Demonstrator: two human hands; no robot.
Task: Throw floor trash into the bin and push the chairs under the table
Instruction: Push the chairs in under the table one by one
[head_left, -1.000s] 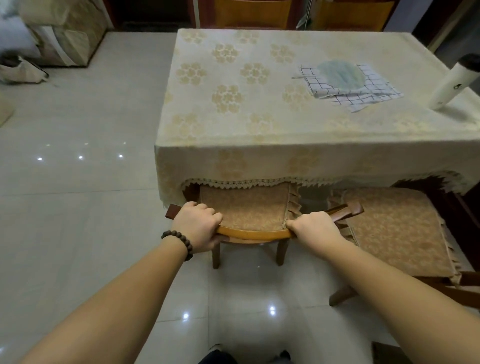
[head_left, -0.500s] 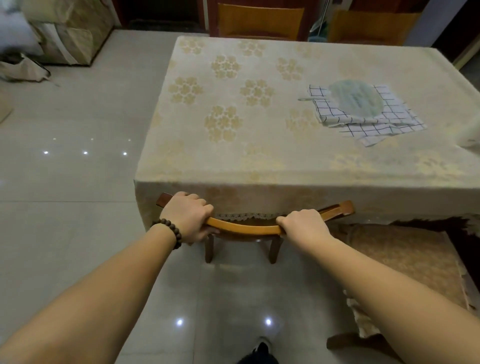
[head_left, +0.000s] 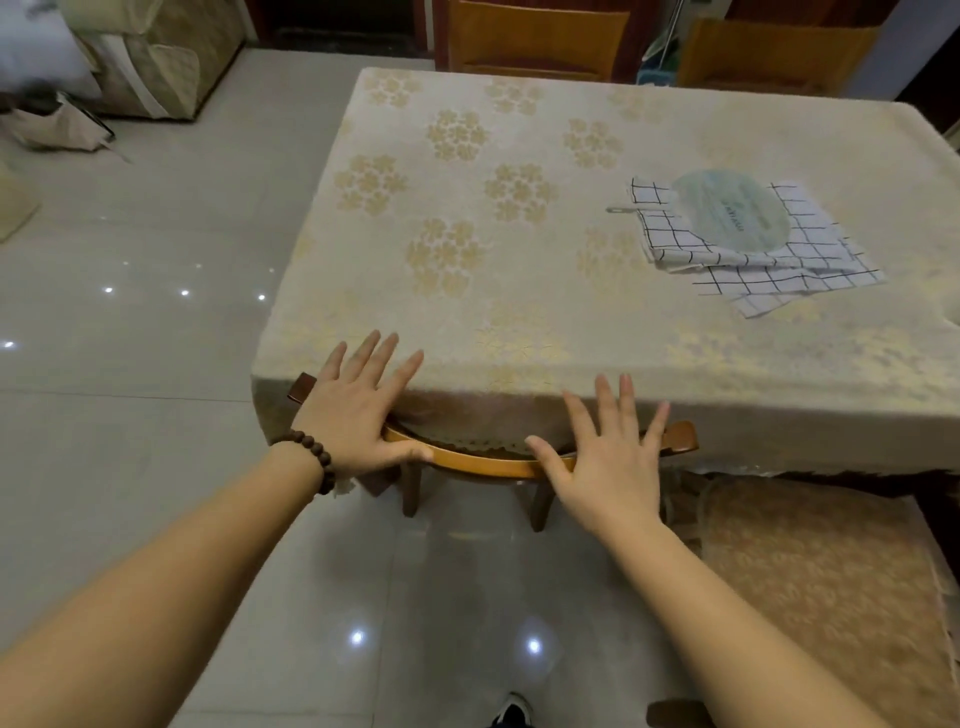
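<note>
A wooden chair (head_left: 483, 465) with a curved backrest stands tucked under the table (head_left: 519, 291), its seat hidden by the cream flowered tablecloth. My left hand (head_left: 358, 410), with a bead bracelet at the wrist, hovers over the backrest's left end with fingers spread. My right hand (head_left: 608, 457) is spread the same way over the backrest's right part. Neither hand grips anything. A second chair (head_left: 810, 582) with a tan cushion stands out from the table at the lower right.
A checked cloth (head_left: 748, 260) with a round lid on it lies on the table's right side. Two more chairs (head_left: 535, 41) stand at the far side. Covered furniture and a bag (head_left: 57, 124) sit at the far left on the tiled floor.
The chair slid fully under the table while the camera moved closer. Both hands then let go of the backrest and opened their fingers.
</note>
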